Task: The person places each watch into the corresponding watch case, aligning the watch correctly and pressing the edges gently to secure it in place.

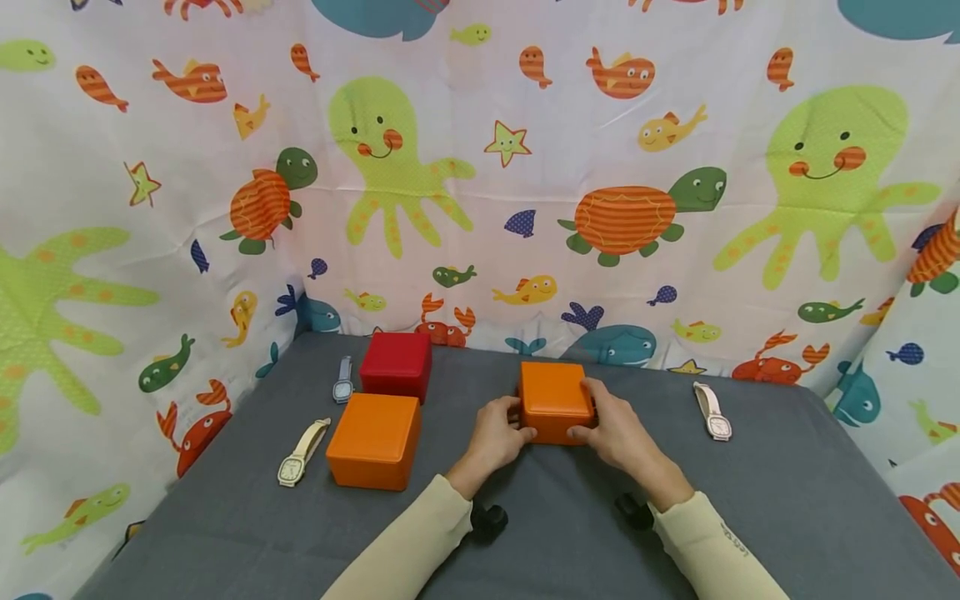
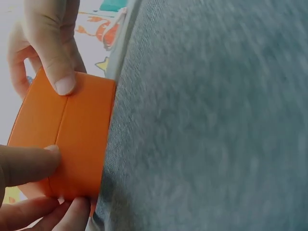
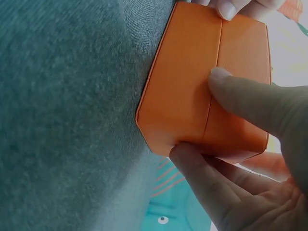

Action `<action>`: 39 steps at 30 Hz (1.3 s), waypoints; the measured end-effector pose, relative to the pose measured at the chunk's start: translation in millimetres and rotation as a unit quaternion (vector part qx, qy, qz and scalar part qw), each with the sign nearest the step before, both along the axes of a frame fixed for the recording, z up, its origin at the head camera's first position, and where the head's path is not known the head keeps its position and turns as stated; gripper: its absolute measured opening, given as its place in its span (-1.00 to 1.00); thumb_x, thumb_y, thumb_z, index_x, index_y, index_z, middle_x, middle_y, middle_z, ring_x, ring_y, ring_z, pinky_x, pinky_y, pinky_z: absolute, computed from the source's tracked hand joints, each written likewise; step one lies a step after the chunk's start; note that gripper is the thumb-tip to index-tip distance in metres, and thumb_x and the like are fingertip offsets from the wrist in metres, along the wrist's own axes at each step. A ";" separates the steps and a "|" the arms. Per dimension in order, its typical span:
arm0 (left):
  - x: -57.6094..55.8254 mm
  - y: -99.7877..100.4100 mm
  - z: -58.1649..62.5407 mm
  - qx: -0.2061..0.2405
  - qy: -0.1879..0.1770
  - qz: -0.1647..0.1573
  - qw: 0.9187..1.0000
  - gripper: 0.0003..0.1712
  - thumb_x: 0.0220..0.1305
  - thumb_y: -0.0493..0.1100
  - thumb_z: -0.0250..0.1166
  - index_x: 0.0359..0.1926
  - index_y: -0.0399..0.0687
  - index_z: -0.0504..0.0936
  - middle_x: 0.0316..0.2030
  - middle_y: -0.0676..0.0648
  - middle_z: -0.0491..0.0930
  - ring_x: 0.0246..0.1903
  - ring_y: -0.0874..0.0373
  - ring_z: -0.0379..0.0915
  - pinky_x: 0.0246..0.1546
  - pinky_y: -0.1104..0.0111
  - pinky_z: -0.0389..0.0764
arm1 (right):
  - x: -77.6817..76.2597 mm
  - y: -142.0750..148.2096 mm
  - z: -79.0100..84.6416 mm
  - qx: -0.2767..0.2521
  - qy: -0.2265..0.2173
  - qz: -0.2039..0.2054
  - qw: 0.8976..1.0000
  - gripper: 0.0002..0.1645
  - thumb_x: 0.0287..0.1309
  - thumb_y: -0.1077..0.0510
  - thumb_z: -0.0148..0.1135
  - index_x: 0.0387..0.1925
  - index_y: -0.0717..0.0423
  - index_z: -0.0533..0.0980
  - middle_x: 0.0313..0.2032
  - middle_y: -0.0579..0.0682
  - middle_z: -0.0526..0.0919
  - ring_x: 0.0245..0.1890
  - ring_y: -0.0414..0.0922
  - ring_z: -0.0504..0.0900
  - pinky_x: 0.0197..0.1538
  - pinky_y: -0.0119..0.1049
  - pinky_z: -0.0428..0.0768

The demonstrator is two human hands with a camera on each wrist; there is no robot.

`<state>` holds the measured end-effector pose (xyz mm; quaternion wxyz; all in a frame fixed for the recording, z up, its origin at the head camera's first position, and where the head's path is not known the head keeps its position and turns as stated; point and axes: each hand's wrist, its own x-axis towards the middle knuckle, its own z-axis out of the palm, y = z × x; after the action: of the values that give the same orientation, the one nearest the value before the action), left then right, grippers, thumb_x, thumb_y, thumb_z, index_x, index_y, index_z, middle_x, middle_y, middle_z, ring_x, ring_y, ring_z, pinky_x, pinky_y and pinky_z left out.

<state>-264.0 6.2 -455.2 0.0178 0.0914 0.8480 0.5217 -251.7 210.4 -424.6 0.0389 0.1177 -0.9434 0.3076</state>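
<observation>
A closed orange box stands on the grey table, held between both hands. My left hand grips its left side, the thumb on the front face and the other fingers round the side. On the opposite side my right hand holds it likewise. A thin seam between lid and base runs across the orange box in the right wrist view, with the right thumb lying at that seam. In the left wrist view, the left thumb presses the same face. The box's inside is hidden.
To the left stand another orange box and a red box behind it. A cream-strapped watch and a blue-grey watch lie beside them. Another pale watch lies at the right. A sea-animal curtain borders the table.
</observation>
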 end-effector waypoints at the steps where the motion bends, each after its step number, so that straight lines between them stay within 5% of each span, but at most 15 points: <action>1: -0.1 -0.2 -0.6 0.003 -0.002 0.003 1.000 -0.40 0.12 -0.28 0.40 0.18 -0.33 0.46 -0.02 -0.20 0.56 -0.09 0.03 0.59 -0.10 0.26 0.61 | 0.1 -0.2 -0.2 -0.003 0.003 0.000 1.000 -0.06 0.03 0.16 0.44 0.35 0.22 0.13 0.12 0.30 0.46 -0.08 0.12 0.53 0.06 0.09 0.49; 15: 1.5 -3.9 -0.3 0.010 0.018 0.028 0.999 -0.52 0.11 -0.25 0.42 0.07 -0.31 0.56 -0.08 -0.19 0.61 -0.12 0.01 0.60 -0.15 0.28 0.63 | 2.3 -1.8 -1.1 -0.048 0.008 0.002 0.999 -0.13 0.13 0.11 0.36 0.38 0.14 0.13 0.21 0.29 0.39 -0.15 0.07 0.60 -0.11 -0.06 0.62; 21: -1.1 -4.0 -4.1 0.013 0.019 0.045 0.999 -0.57 0.07 -0.26 0.44 0.00 -0.25 0.59 -0.14 -0.14 0.62 -0.15 0.03 0.61 -0.16 0.28 0.63 | 1.9 -4.8 -1.6 -0.017 0.008 0.002 1.000 -0.11 0.12 0.05 0.36 0.36 0.21 0.14 0.16 0.26 0.44 -0.09 0.06 0.54 0.01 0.00 0.55; 26: -2.5 -3.5 -5.8 0.023 0.006 0.056 0.998 -0.58 0.05 -0.26 0.46 -0.03 -0.20 0.62 -0.15 -0.10 0.62 -0.16 0.05 0.60 -0.16 0.28 0.63 | 4.7 -7.3 1.9 0.049 0.044 0.012 0.998 -0.13 0.09 0.07 0.39 0.35 0.18 0.19 0.25 0.29 0.28 0.01 0.19 0.49 0.07 0.15 0.47; 31: -4.1 -3.7 -6.2 0.035 0.002 0.060 0.998 -0.59 0.03 -0.27 0.47 -0.04 -0.18 0.63 -0.16 -0.10 0.62 -0.17 0.06 0.61 -0.16 0.28 0.63 | 5.6 -7.5 3.9 0.126 0.137 0.042 0.982 -0.26 0.00 0.08 0.46 0.23 0.06 0.36 0.24 0.20 0.30 -0.04 0.16 0.53 -0.05 0.13 0.55; 39: -4.5 -4.3 -5.7 0.029 0.000 0.063 0.998 -0.59 0.00 -0.28 0.49 -0.07 -0.17 0.64 -0.19 -0.08 0.63 -0.20 0.08 0.61 -0.17 0.29 0.62 | -0.2 -5.1 -1.0 0.164 0.247 0.128 0.946 -0.46 -0.09 0.16 0.51 -0.05 0.02 0.45 -0.01 0.08 0.49 -0.06 0.02 0.50 -0.09 -0.06 0.61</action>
<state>-268.5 1.9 -460.9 -0.0179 0.0385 0.8363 0.5466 -251.9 205.3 -425.6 0.2111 0.3148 -0.9186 0.1122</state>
